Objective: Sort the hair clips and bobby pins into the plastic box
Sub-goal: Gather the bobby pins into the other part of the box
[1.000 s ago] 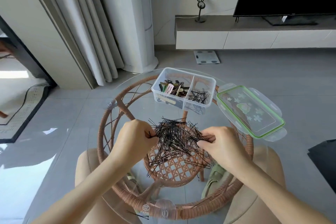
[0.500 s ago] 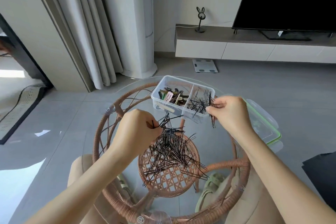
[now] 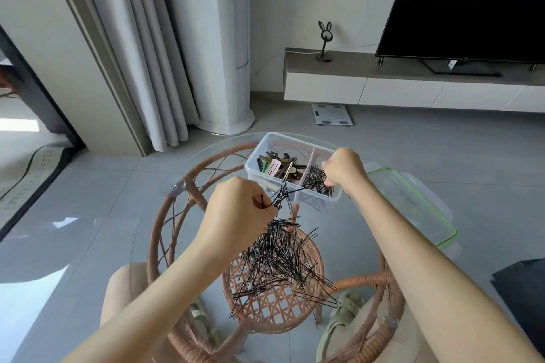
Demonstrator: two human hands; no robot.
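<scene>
**A:** Two bare hands work over a round glass-topped table (image 3: 141, 244) with a woven rattan frame. Where is each, reading the tabletop as a clock face?

**B:** The left hand (image 3: 239, 212) sits near the centre, fingers curled tight around a small bunch of bobby pins (image 3: 280, 196) whose tips fan out toward 1 o'clock. The right hand (image 3: 343, 169) is at about 1 o'clock, over the right compartment of the plastic box (image 3: 256, 168); its fingers are drawn together and point down into the pins there. Whether it grips any of them cannot be told.

**A:** And the box itself?

**B:** Clear, with two compartments, standing at 12 to 1 o'clock on the glass. The left compartment holds the hair clips (image 3: 278, 165), a mix of pink, green, brown and black. The right compartment holds a small heap of black pins (image 3: 317, 184).

**A:** What lies loose?

**B:** A large pile of bobby pins (image 3: 280, 262) spreads from the centre toward 6 o'clock, its top edge touching the left hand. The box's lid (image 3: 418, 209), clear with a green rim, lies flat at 3 o'clock, just beside the box, partly behind the right forearm.

**A:** Beyond the table?

**B:** Grey curtains (image 3: 141, 53) at 11 o'clock, a dark television (image 3: 472, 3) on a low cabinet (image 3: 383, 82) at 1 o'clock, and a bathroom scale (image 3: 332, 115) on the floor below the cabinet.
</scene>
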